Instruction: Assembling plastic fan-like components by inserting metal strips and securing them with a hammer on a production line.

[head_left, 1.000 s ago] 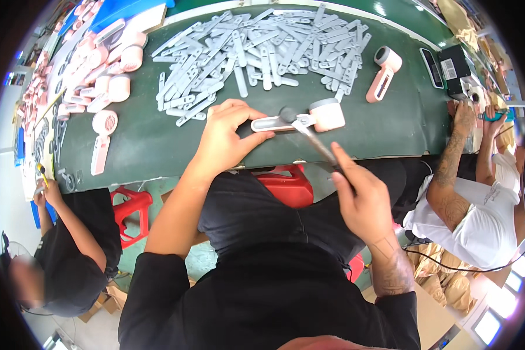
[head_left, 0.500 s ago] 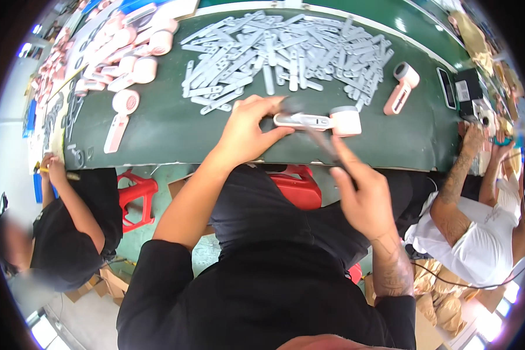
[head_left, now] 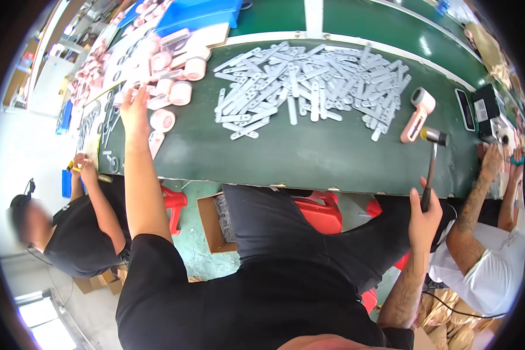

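My left hand (head_left: 135,114) reaches out at the far left, fingers stretched and slightly apart, at the edge of a heap of pink handheld devices (head_left: 181,92) with round heads. Whether its fingertips touch one is unclear. Low at the table's right front edge, my right hand (head_left: 424,219) is wrapped round the dark grip of a hammer (head_left: 431,166). The hammer's yellow-and-black head points away from me, beside a single pink device (head_left: 418,116). Another pink device (head_left: 162,121) lies near my left forearm, which partly covers it.
A large pile of grey strips (head_left: 315,81) lies on the green table (head_left: 274,157). Behind the heap stands a blue bin (head_left: 198,14). A black box (head_left: 492,108) and a dark flat device (head_left: 465,109) are at right. Co-workers sit on both sides.
My left hand has swung far left from the middle. My right hand has drawn the hammer off to the right. The pink device between them is gone from the middle. The view has shifted.
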Motion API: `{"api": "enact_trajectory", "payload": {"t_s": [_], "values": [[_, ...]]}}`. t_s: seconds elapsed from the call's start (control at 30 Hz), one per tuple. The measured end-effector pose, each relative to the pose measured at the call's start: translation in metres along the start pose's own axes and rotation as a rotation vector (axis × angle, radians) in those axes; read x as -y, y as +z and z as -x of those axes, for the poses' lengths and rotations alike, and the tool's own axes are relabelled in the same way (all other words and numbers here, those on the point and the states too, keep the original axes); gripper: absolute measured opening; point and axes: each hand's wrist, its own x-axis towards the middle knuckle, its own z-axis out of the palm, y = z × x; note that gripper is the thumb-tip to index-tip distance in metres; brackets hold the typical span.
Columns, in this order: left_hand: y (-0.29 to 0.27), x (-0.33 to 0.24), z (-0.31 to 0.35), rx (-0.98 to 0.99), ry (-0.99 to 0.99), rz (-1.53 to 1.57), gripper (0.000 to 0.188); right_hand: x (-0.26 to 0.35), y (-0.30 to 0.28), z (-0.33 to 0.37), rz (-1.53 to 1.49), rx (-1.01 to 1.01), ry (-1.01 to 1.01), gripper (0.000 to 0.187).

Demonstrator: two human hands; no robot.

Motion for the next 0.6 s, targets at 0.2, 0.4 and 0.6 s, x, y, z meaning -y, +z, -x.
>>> {"api": "enact_trajectory", "payload": {"t_s": [0.2,0.4,0.6], "values": [[0.115,-0.009,0.100,0.361,0.527,-0.601,0.027,0.028,0.004,-0.108,0.057,-0.066,-0.105,0.036],[0.240,-0.028,0.164,0.633,0.312,-0.684,0.033,0.053,0.017,-0.228,0.269,0.012,-0.281,0.066],[0.289,-0.010,0.142,0.693,0.320,-1.014,0.037,0.036,0.009,-0.269,0.482,0.148,-0.103,0.071]]}}
